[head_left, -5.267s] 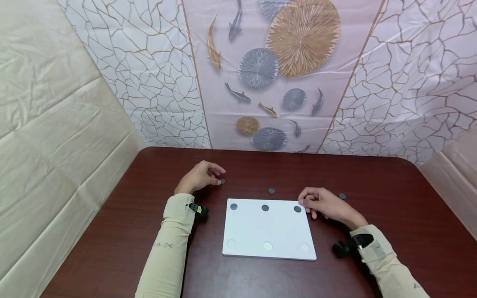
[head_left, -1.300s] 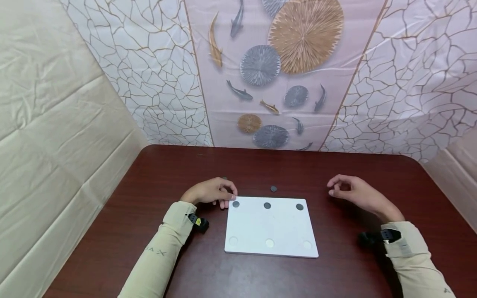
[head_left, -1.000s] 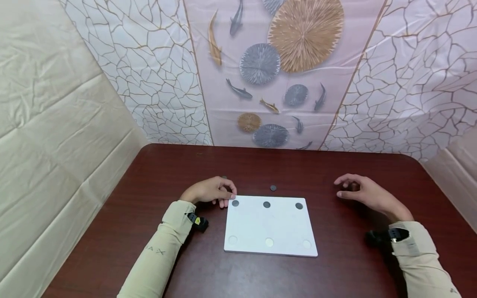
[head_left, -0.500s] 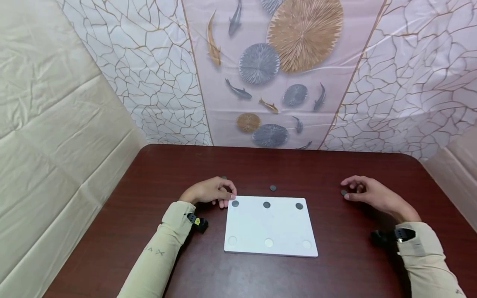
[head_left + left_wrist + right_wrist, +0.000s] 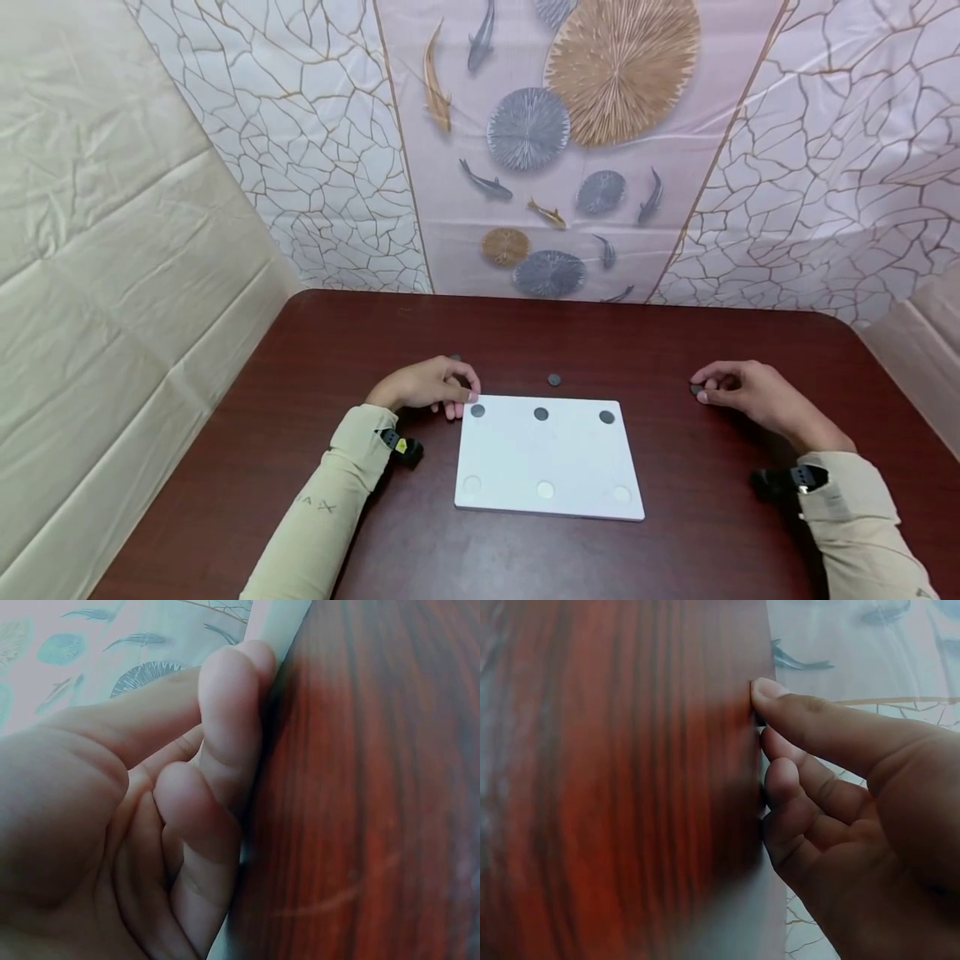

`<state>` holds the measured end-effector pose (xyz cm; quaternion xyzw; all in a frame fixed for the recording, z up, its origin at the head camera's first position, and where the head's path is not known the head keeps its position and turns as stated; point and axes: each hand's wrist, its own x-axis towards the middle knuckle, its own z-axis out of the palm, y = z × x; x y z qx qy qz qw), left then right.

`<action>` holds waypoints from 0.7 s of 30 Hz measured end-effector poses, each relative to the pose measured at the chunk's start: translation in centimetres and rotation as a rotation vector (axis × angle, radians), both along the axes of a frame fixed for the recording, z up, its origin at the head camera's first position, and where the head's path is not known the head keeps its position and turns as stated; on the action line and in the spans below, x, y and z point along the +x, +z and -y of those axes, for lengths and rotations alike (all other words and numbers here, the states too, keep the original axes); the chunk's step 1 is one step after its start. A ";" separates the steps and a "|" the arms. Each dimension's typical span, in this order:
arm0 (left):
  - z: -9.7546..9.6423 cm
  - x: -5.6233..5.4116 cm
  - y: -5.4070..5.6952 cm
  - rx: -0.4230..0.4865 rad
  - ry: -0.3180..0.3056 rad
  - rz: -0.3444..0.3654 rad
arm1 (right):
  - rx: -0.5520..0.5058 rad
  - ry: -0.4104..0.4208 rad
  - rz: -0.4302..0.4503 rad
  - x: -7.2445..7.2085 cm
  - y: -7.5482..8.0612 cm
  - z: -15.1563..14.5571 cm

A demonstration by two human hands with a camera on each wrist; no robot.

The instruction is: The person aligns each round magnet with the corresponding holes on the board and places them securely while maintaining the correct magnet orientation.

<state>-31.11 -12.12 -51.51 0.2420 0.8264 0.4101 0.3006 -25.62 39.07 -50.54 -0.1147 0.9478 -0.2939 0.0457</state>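
In the head view a white board (image 5: 550, 454) lies on the table, with three dark round discs in its far row and three pale round recesses in its near row. My left hand (image 5: 426, 386) is at the board's far left corner, thumb and index finger pinching it; the left wrist view shows the curled fingers (image 5: 199, 825) close over the wood. Off to the right, my right hand (image 5: 761, 400) pinches a small dark disc (image 5: 696, 389) at the tabletop between thumb and index finger. In the right wrist view that hand's thumb (image 5: 802, 712) mostly hides the disc.
A loose dark disc (image 5: 554, 380) lies behind the board. Another dark disc (image 5: 455, 357) shows partly behind my left hand. The brown wooden table (image 5: 360, 333) ends at a patterned cloth backdrop (image 5: 525, 208), with a beige cloth (image 5: 135, 275) at the left.
My right hand has moved from the board's far right corner out to the right-hand disc and closed on it. My left hand has moved from the left disc to the board's corner.
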 end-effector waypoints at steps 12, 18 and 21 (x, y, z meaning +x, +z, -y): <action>-0.1 0.2 0.4 0.010 0.001 0.000 | 0.129 0.034 -0.087 0.0 0.5 0.8; 0.0 0.3 0.3 0.013 -0.008 -0.005 | 0.102 0.005 -0.124 0.1 0.3 0.5; 0.1 0.3 0.3 0.011 -0.013 -0.013 | 0.085 0.001 -0.154 0.1 0.3 0.3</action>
